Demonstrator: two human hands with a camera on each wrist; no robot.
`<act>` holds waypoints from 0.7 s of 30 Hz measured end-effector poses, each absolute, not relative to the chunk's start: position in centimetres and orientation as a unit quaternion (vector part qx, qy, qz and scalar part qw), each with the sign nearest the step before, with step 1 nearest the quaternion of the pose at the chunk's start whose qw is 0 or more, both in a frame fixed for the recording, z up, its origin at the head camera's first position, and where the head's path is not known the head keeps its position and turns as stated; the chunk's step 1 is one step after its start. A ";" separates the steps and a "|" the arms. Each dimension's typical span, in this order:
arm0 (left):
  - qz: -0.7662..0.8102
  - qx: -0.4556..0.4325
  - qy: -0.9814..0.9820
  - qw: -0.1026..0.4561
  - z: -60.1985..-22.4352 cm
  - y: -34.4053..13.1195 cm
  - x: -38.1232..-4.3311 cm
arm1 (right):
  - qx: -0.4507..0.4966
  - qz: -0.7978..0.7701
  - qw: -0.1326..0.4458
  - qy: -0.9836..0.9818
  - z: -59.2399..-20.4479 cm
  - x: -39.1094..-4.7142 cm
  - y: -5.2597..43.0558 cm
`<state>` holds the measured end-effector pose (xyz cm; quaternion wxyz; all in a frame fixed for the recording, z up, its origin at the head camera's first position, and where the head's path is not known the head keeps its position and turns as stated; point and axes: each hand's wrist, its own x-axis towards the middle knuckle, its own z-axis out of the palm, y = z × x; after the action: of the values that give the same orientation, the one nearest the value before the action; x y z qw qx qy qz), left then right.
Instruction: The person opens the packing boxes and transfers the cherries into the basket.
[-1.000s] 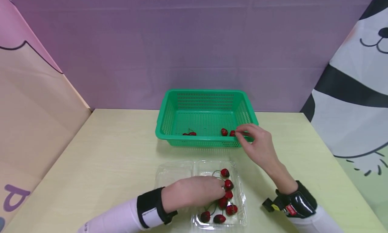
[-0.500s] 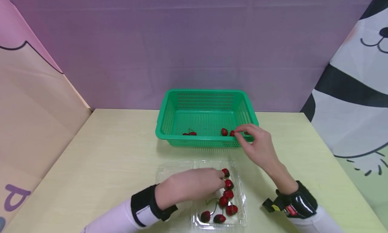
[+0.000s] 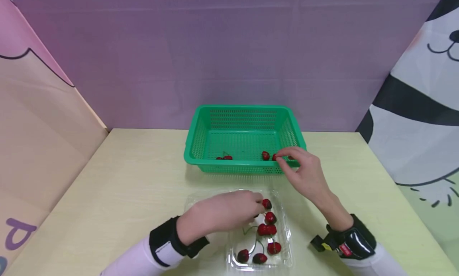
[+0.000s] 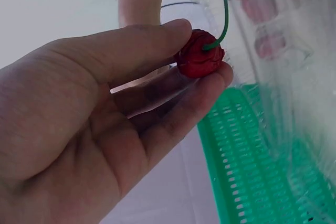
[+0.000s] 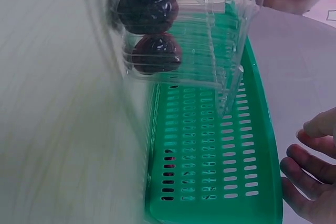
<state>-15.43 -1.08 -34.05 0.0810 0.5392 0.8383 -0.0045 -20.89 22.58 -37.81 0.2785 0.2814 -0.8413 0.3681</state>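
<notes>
In the left wrist view, my left hand (image 4: 121, 103) pinches a red cherry (image 4: 197, 61) with a green stem between thumb and fingertips. The head view shows that same left hand (image 3: 226, 212) over a clear plastic clamshell box (image 3: 288, 244), where several cherries (image 3: 274, 248) lie along the right side. My right hand (image 3: 306, 174) hangs over the front right rim of a green basket (image 3: 244, 163), fingertips close to a cherry (image 3: 274, 157) inside. Seen from the right wrist, the right hand (image 5: 315, 166) has loosely bent fingers with nothing visible between them.
More cherries lie in the basket, one (image 3: 265, 155) near the right hand and a pair (image 3: 227, 157) at the left, partly behind the front wall. The box's lid (image 3: 195, 196) spreads left, mostly under the left arm. A purple backdrop (image 3: 233, 56) rises behind the table (image 3: 125, 188).
My left hand has shifted slightly away from me over the box. One cherry in the box has moved up beside another. The right hand has barely moved.
</notes>
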 end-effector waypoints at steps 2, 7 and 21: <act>0.009 0.534 0.841 0.083 -33.7 -1.3 -15.6 | 0.282 0.370 0.277 -0.841 -37.8 -20.8 22.5; 0.041 0.509 0.855 0.092 -32.9 -1.9 -15.9 | 0.288 0.373 0.282 -0.836 -37.7 -20.8 22.4; 0.092 0.527 0.843 0.047 -32.8 -2.8 -16.6 | 0.293 0.366 0.273 -0.840 -37.4 -20.3 22.1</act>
<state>-16.63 -2.81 -32.75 0.0475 0.5273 0.8433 0.0920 -20.34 22.11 -37.42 0.2732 0.2934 -0.8400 0.3656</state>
